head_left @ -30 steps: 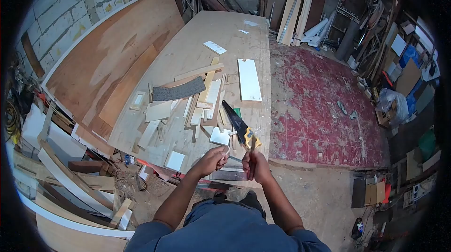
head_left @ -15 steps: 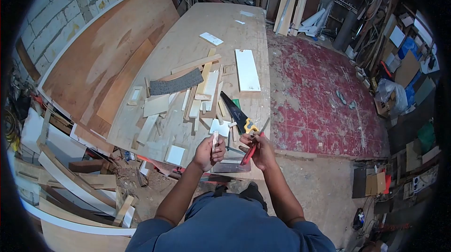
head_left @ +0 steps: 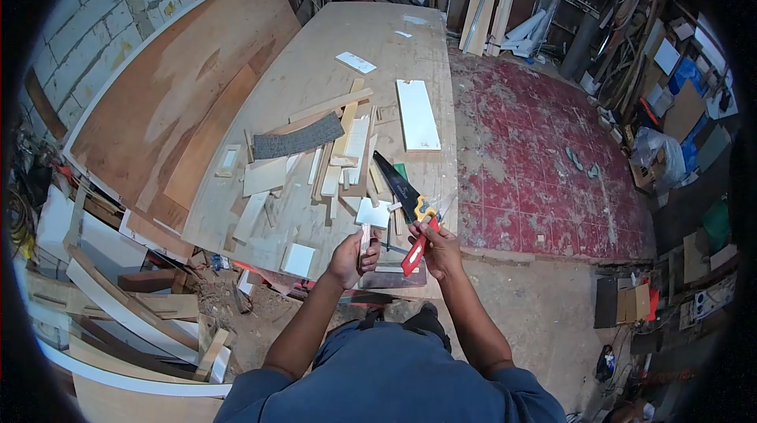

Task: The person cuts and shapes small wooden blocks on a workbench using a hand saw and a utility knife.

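My left hand is closed around a short wooden strip, held upright near the table's front edge. Closed on the red handle of a tool is my right hand; a thin blade-like part seems to reach up past the fingers, too faint to name its kind. Just beyond that hand a hand saw with a black blade and yellow handle lies on the table. A white square block rests between the two hands, a little further away.
Wood offcuts and a curved dark grey piece are heaped on the big wooden table. A white board lies at its right side. Large plywood panels lean at left. Red tiled floor stretches to the right.
The red-handled tool has turned in my right hand, so its handle shows broader. Both hands stay closed in nearly the same places; the whole view has shifted slightly.
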`<control>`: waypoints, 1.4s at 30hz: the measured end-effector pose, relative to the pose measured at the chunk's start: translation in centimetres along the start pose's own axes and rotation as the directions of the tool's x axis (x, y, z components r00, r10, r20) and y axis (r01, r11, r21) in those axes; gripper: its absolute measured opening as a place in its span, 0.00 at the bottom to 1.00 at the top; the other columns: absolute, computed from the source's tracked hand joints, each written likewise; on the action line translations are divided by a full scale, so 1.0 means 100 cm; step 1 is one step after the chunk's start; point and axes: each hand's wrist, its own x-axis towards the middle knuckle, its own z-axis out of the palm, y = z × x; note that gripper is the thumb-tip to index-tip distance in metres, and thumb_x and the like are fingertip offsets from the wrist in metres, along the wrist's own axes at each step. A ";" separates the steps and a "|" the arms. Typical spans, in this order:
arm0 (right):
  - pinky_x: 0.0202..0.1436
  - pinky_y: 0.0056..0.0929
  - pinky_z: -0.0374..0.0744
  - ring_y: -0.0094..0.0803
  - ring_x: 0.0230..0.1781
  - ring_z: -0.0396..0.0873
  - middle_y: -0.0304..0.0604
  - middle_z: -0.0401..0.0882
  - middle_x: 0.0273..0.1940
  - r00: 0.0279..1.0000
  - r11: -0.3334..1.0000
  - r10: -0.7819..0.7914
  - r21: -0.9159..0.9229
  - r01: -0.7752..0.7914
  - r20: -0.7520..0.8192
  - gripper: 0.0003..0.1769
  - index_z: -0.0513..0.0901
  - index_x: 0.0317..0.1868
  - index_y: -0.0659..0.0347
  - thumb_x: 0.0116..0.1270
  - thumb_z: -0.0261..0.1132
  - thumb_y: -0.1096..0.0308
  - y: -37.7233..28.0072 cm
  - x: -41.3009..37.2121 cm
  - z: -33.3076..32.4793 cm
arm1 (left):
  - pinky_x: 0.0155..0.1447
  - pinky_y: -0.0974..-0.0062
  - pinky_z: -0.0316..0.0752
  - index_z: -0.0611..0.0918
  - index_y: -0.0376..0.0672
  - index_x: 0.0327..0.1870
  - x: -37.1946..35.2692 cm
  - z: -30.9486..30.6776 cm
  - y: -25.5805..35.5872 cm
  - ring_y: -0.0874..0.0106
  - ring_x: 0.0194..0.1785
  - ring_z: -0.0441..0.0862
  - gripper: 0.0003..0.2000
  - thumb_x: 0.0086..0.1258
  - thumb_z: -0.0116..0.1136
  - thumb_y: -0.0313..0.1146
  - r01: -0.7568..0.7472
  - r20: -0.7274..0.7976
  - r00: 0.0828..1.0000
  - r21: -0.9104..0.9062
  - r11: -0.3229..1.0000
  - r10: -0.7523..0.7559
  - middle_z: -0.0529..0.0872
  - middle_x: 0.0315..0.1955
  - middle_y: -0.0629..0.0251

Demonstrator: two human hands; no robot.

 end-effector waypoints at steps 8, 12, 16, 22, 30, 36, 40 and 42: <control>0.45 0.34 0.85 0.33 0.40 0.85 0.45 0.85 0.38 1.000 0.999 0.015 -0.036 -0.015 0.015 0.11 0.83 0.43 0.69 0.67 0.70 0.69 0.007 0.002 0.009 | 0.26 0.84 0.56 0.74 0.43 0.54 -0.007 -0.008 -0.001 0.83 0.22 0.59 0.19 0.80 0.34 0.47 -0.004 -0.011 1.000 0.025 1.000 0.004 0.66 0.25 0.76; 0.38 0.29 0.85 0.30 0.34 0.84 0.44 0.85 0.36 0.991 0.937 0.116 -0.339 -0.089 0.061 0.14 0.84 0.44 0.68 0.70 0.67 0.63 -0.003 -0.002 0.016 | 0.27 0.84 0.57 0.74 0.43 0.54 -0.007 -0.011 -0.003 0.82 0.23 0.59 0.20 0.80 0.34 0.47 -0.040 -0.033 0.999 0.022 0.999 0.040 0.66 0.25 0.76; 0.29 0.22 0.80 0.22 0.26 0.80 0.42 0.86 0.35 0.910 0.725 0.268 -0.689 0.025 0.315 0.16 0.85 0.44 0.68 0.73 0.63 0.60 -0.013 0.014 0.014 | 0.28 0.83 0.58 0.74 0.45 0.51 -0.005 -0.018 -0.011 0.81 0.23 0.60 0.18 0.79 0.35 0.48 -0.054 -0.046 0.997 0.080 0.995 0.058 0.66 0.24 0.76; 0.31 0.24 0.82 0.25 0.29 0.82 0.44 0.86 0.32 0.878 0.720 0.322 -0.694 0.015 0.354 0.17 0.85 0.39 0.68 0.72 0.65 0.59 -0.041 0.019 0.032 | 0.26 0.81 0.61 0.72 0.47 0.43 0.005 -0.042 -0.012 0.81 0.22 0.63 0.14 0.76 0.39 0.47 -0.124 -0.095 0.989 -0.090 0.988 0.115 0.67 0.23 0.76; 0.30 0.22 0.81 0.23 0.27 0.81 0.43 0.86 0.32 0.855 0.733 0.322 -0.678 0.047 0.407 0.17 0.84 0.37 0.67 0.72 0.65 0.58 -0.065 0.010 0.031 | 0.26 0.80 0.59 0.74 0.46 0.43 0.018 -0.040 -0.016 0.80 0.22 0.62 0.14 0.76 0.40 0.47 -0.132 -0.108 0.987 -0.098 0.986 0.121 0.67 0.23 0.76; 0.32 0.23 0.82 0.23 0.31 0.82 0.41 0.84 0.33 0.841 0.679 0.373 -0.733 0.040 0.392 0.17 0.84 0.38 0.65 0.73 0.63 0.57 -0.069 0.012 0.023 | 0.32 0.78 0.63 0.75 0.45 0.49 0.031 -0.021 -0.021 0.78 0.25 0.66 0.16 0.77 0.40 0.47 -0.191 -0.058 0.980 -0.052 0.980 0.188 0.69 0.24 0.74; 0.32 0.24 0.82 0.23 0.31 0.81 0.41 0.84 0.33 0.839 0.645 0.405 -0.764 0.020 0.364 0.17 0.84 0.39 0.65 0.73 0.63 0.56 -0.074 0.020 0.016 | 0.35 0.78 0.64 0.76 0.41 0.56 0.035 -0.004 -0.022 0.78 0.28 0.68 0.20 0.77 0.40 0.47 -0.289 -0.189 0.933 0.108 0.951 0.305 0.73 0.29 0.72; 0.32 0.22 0.81 0.23 0.29 0.81 0.40 0.84 0.33 0.833 0.678 0.371 -0.733 0.059 0.410 0.18 0.84 0.39 0.65 0.73 0.63 0.56 -0.079 0.021 0.016 | 0.35 0.78 0.64 0.75 0.40 0.58 0.039 -0.007 -0.021 0.78 0.28 0.68 0.21 0.77 0.40 0.46 -0.298 -0.169 0.935 0.113 0.948 0.313 0.73 0.31 0.72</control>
